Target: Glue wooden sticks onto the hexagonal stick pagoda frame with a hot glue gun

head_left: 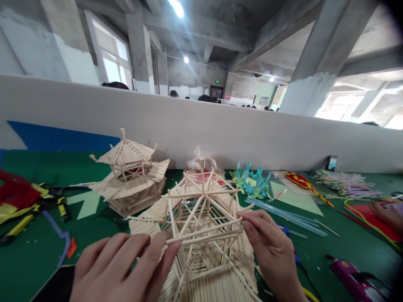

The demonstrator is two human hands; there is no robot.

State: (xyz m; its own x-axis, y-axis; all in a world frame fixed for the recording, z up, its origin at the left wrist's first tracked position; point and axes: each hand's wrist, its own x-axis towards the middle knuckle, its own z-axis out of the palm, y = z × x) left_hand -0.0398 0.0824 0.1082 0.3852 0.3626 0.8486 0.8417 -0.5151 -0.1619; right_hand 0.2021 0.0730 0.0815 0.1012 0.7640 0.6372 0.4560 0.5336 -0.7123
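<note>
In front of me stands a partly roofed pagoda model (208, 289) made of thin wooden sticks, its upper storey a bare frame. My left hand (116, 268) pinches the left end of a wooden stick (208, 231), thumb and forefinger closed on it. The stick lies across the near side of the upper frame. At its other end, my right hand (270, 251) grips it between thumb and fingertips, close to a corner of the frame. Whether the stick is fixed to the frame I cannot tell. Behind to the left is a fully roofed stick pagoda (129, 176).
A purple glue gun (352, 274) with a red light lies at the right. Near it are clear glue sticks (286, 218), a folded-paper lotus (250, 180) and pipe cleaners (346, 184). Yellow-black pliers (20, 226) lie left. Another person's hand (385, 214) shows at far right.
</note>
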